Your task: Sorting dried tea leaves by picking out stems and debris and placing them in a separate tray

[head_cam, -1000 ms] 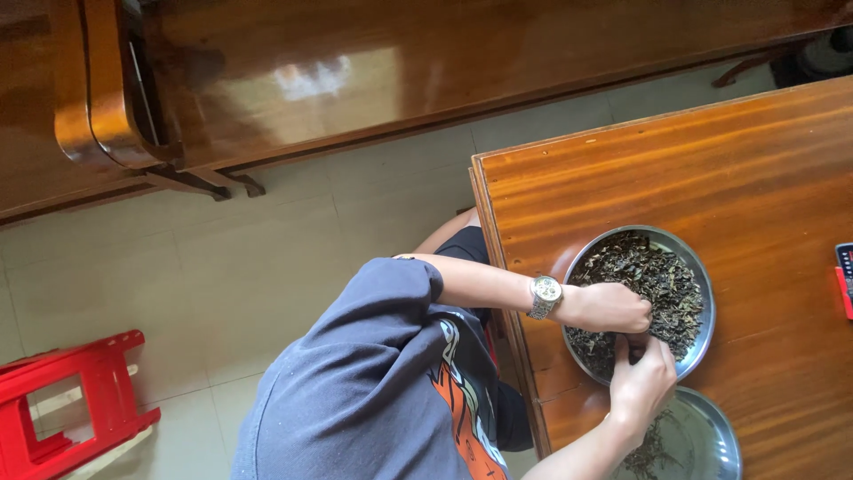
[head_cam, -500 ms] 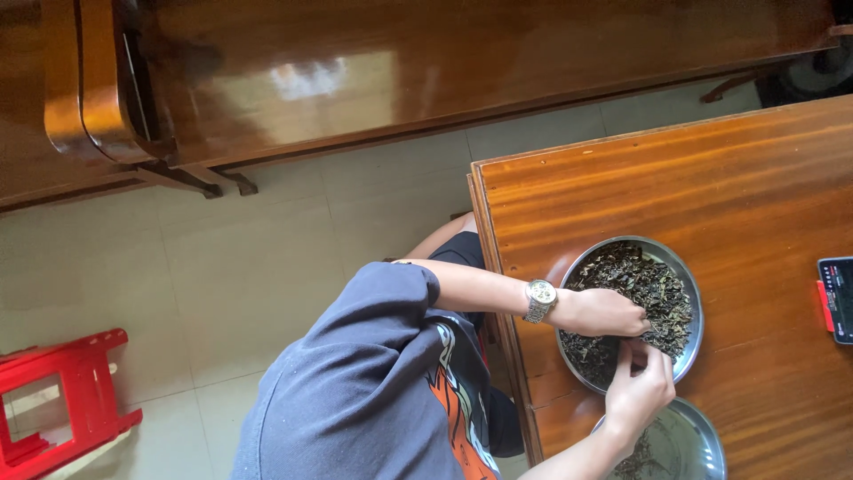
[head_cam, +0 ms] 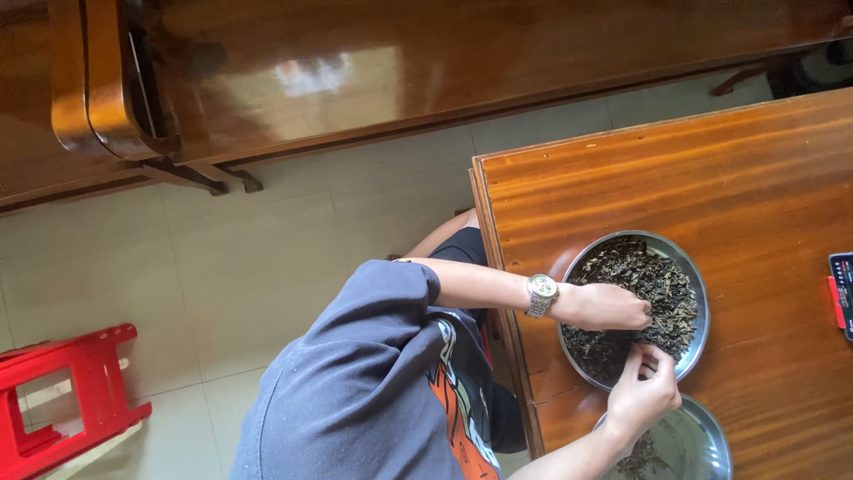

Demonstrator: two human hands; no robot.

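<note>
A round metal bowl (head_cam: 697,293) full of dark dried leaves (head_cam: 653,276) sits on the wooden table (head_cam: 693,169) near its edge. My left hand (head_cam: 609,307), with a silver watch (head_cam: 540,295) on the wrist, lies on the leaves, fingertips curled into them. My right hand (head_cam: 644,396) is at the bowl's near rim, fingers pinched together on some leaves. A second metal bowl (head_cam: 711,444) holding only a few leaves sits just beside my right hand, partly cut off by the frame.
A dark flat device with a red edge (head_cam: 840,298) lies at the table's right side. A red plastic stool (head_cam: 62,400) stands on the tiled floor at lower left. A long wooden bench (head_cam: 355,71) runs across the top.
Both hands stay in the leaf bowl. My right hand has shifted slightly along the rim, and its fingers have closed on leaves. The view has drifted a little.
</note>
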